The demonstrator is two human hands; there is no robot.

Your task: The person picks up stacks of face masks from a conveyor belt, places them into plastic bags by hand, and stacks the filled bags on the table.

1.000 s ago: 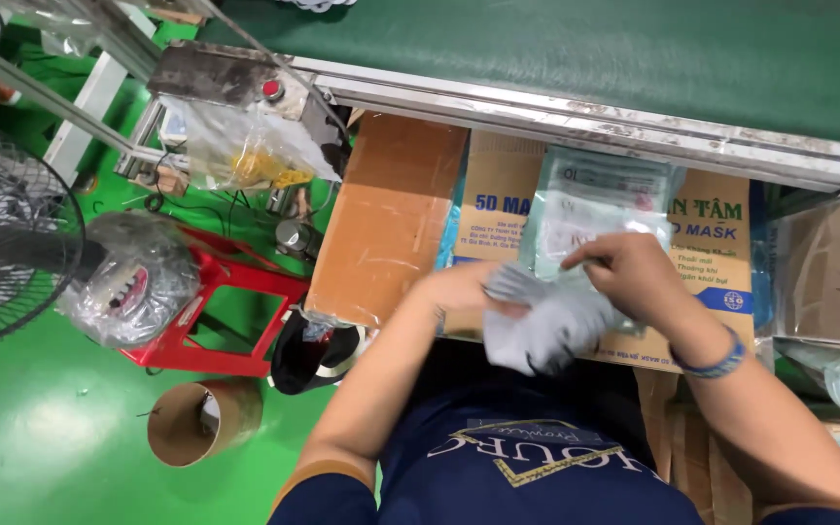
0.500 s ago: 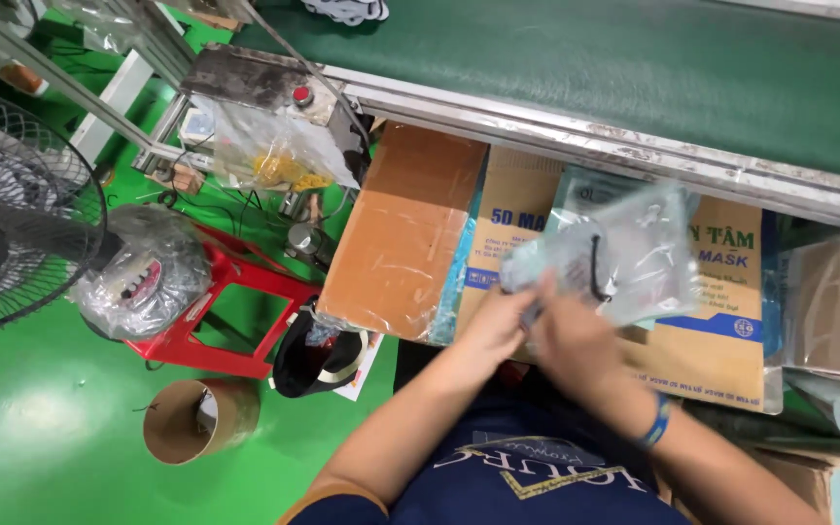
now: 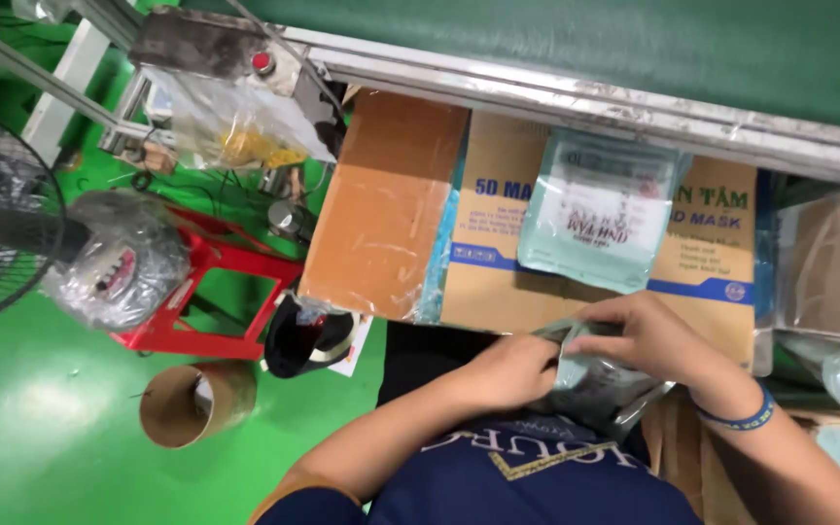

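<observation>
My left hand [image 3: 509, 369] and my right hand [image 3: 642, 336] are both closed on a crinkled clear plastic pouch with grey contents [image 3: 607, 384], held close to my body just below the edge of a cardboard box [image 3: 498, 243]. A filled pale green pouch [image 3: 600, 209] lies flat on top of that box, under the metal rail of the green conveyor belt [image 3: 634, 39]. A blue band circles my right wrist.
A brown box flap [image 3: 381, 204] hangs at the left. A fan wrapped in plastic [image 3: 109, 258] and a red stool [image 3: 211, 292] stand on the green floor, with a cardboard tube [image 3: 192, 403] near them. More boxes and pouches [image 3: 828, 292] sit at the right.
The pale green pouch that my hands held up has been laid flat on the box. My hands have dropped toward my body and now grip another clear pouch.
</observation>
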